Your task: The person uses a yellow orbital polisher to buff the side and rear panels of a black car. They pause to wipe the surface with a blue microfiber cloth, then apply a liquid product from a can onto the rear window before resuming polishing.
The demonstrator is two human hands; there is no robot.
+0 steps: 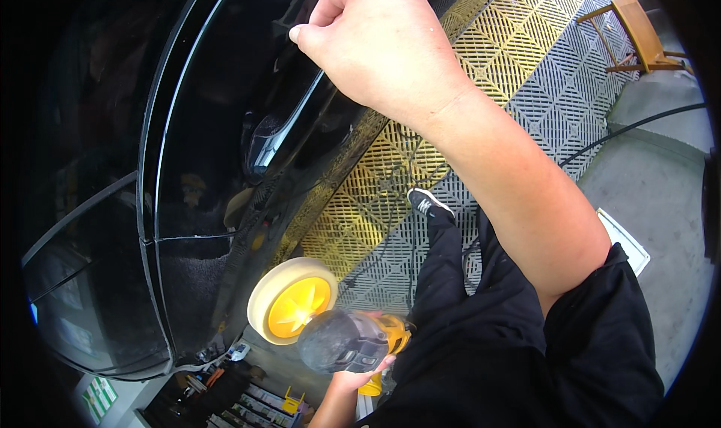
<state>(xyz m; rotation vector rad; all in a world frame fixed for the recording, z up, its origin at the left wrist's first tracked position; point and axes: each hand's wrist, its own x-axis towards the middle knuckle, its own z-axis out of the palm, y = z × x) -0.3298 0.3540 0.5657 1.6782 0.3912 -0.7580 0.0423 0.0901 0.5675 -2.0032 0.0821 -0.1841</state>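
My left hand (360,376) is wrapped round the body of a yellow-and-black power polisher (343,342) at lower centre. Its cream pad with a yellow backing plate (298,307) faces up, beside the lower side of a glossy black car (203,118). My right hand (374,42) is raised at the top centre, over the car's side near the door handle (270,146), its back towards me. Thumb and fingers are curled; the fingertips are partly hidden, and I cannot tell whether they touch the car or hold anything. A pale dusty patch (194,276) shows on the black paint.
Yellow and grey grating tiles (372,214) cover the floor, with dark cables (414,248) across them by my shoe. A wooden chair (639,34) stands at the upper right. A white-edged tray or panel (625,242) lies on the right. Shelves with supplies (259,405) are at the bottom.
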